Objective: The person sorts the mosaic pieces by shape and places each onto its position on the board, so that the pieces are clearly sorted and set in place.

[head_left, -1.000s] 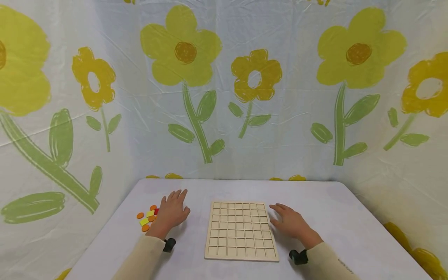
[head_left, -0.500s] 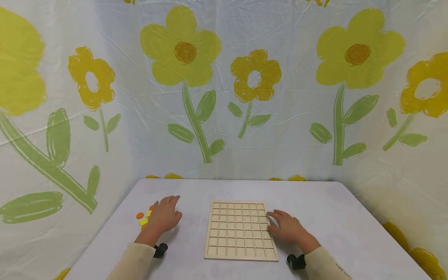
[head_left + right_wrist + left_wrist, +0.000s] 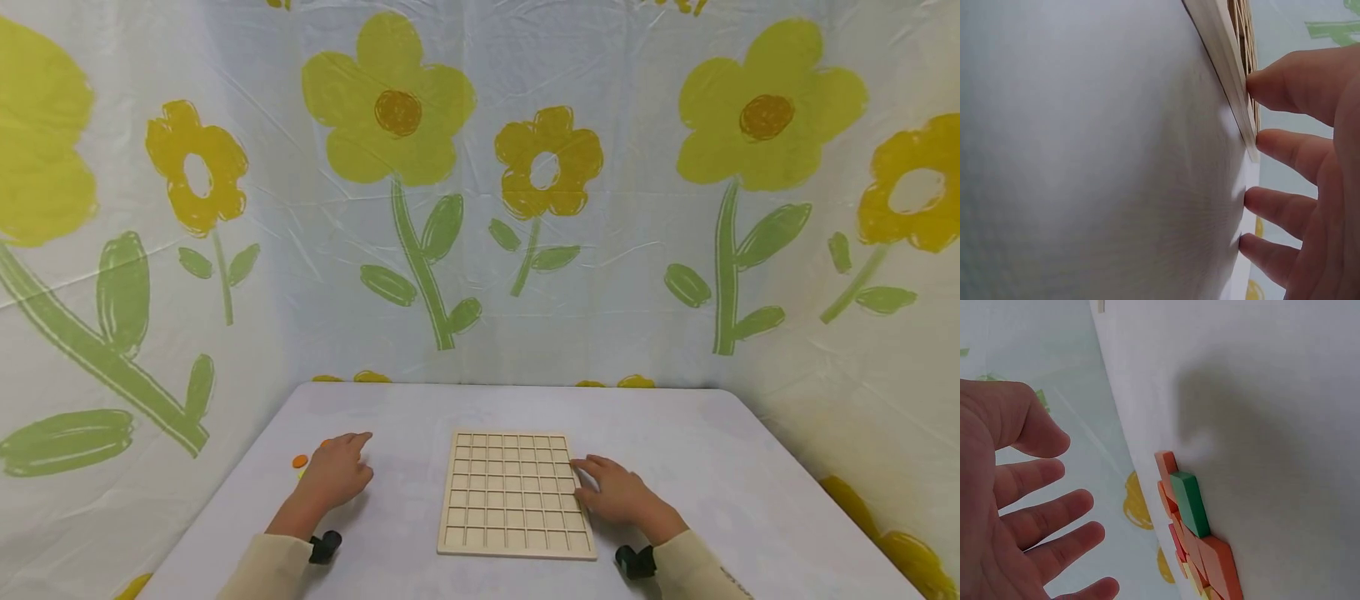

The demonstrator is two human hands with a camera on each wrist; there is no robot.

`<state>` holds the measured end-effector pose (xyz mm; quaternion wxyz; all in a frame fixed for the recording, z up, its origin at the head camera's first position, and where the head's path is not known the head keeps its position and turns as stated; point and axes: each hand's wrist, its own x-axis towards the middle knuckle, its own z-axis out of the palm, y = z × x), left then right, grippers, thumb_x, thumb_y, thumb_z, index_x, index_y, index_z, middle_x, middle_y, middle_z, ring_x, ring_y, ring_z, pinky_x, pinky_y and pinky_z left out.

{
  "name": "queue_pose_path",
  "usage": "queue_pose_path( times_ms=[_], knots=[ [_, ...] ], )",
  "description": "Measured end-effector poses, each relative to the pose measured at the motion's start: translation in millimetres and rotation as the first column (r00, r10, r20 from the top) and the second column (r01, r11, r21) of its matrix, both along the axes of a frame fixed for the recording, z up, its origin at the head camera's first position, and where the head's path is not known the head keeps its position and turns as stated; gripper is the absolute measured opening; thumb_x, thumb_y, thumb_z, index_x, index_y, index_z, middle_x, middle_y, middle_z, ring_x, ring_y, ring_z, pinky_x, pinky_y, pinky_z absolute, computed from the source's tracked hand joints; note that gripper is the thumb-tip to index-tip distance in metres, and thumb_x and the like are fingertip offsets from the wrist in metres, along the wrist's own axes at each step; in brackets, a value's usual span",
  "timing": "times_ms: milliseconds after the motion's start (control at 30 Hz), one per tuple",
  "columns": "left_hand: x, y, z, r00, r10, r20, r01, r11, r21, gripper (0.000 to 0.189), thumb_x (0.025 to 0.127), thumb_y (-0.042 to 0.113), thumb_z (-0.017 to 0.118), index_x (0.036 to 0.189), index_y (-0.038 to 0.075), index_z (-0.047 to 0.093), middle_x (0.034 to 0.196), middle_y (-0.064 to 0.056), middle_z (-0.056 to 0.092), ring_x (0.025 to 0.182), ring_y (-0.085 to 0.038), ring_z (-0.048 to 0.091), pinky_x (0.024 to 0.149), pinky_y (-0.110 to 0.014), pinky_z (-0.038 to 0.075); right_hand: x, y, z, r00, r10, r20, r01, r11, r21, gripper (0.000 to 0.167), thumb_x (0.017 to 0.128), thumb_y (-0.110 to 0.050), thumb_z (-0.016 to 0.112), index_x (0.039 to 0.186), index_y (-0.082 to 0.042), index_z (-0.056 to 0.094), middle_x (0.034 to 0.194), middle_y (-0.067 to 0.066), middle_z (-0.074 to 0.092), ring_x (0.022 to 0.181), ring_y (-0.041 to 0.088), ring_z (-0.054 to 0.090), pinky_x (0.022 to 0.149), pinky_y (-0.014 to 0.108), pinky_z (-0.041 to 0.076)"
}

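Observation:
My left hand [image 3: 333, 473] is over a group of small flat pieces on the left of the table, hiding most of them in the head view. An orange disc [image 3: 300, 461] shows beside it. In the left wrist view the fingers are spread with nothing between them, apart from the cluster, where a green piece [image 3: 1190, 503] lies among orange pieces [image 3: 1221, 565] with some red and yellow. A light wooden grid board [image 3: 517, 554] lies flat in the middle, its square cells bare. My right hand [image 3: 618, 492] touches the board's right edge with thumb and forefinger extended.
The white table [image 3: 675, 417] has rounded far corners. Behind and beside it hangs a pale curtain [image 3: 622, 325] printed with large yellow flowers. A black wrist camera [image 3: 326, 547] is strapped on the left wrist, another camera [image 3: 636, 562] on the right.
My left hand has moved left and toward me, over the pieces, covering more of them. My right hand has shifted slightly left to the board's edge. The board stays put.

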<state>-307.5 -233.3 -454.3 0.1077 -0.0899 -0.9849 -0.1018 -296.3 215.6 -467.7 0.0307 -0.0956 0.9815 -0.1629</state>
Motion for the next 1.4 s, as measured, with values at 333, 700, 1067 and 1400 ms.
queue_pose_path(
  times_ms=[333,700,1067,1400],
  knots=[
    [2.7,-14.3,-9.3,0.999,0.01,0.052,-0.011,1.0,0.02,0.049,0.085,0.021,0.059,0.13,0.002,0.056,0.127,-0.017,0.06,0.115,-0.037,0.056,0.087,-0.057,0.047,-2.0,0.7,-0.3,1.0,-0.006,0.024,0.006,1.0,-0.011,0.052,0.089,-0.033,0.061,0.137,-0.016,0.053,0.144,0.018,0.046,0.133,0.043,0.042,0.101,0.068,0.034],
    [-5.7,-17.3,-13.9,0.996,0.011,0.085,-0.007,0.999,-0.045,0.036,0.078,0.015,0.062,0.112,0.003,0.064,0.103,-0.008,0.064,0.094,-0.025,0.058,0.077,-0.05,0.047,-2.6,1.0,1.2,0.999,-0.013,0.038,0.013,1.0,-0.013,0.052,0.089,-0.033,0.06,0.138,-0.017,0.052,0.146,0.018,0.045,0.135,0.043,0.04,0.102,0.07,0.031],
    [-15.8,-9.4,-11.8,0.993,0.013,0.121,0.005,0.989,-0.146,0.008,0.081,0.011,0.066,0.088,0.007,0.066,0.076,-0.004,0.052,0.072,-0.02,0.048,0.071,-0.047,0.045,-2.5,0.4,-2.5,0.999,-0.021,0.038,0.021,1.0,-0.011,0.053,0.089,-0.033,0.06,0.138,-0.016,0.051,0.146,0.018,0.045,0.135,0.044,0.039,0.102,0.071,0.029],
    [-22.1,-7.1,-9.5,0.988,0.02,0.154,0.005,0.987,-0.161,0.01,0.079,0.015,0.069,0.081,0.009,0.061,0.077,-0.004,0.049,0.077,-0.023,0.046,0.076,-0.049,0.044,-0.5,-0.3,-0.8,0.999,-0.025,0.046,0.025,1.0,-0.008,0.053,0.089,-0.034,0.059,0.138,-0.016,0.051,0.146,0.018,0.045,0.136,0.043,0.039,0.102,0.073,0.027]
  ],
)
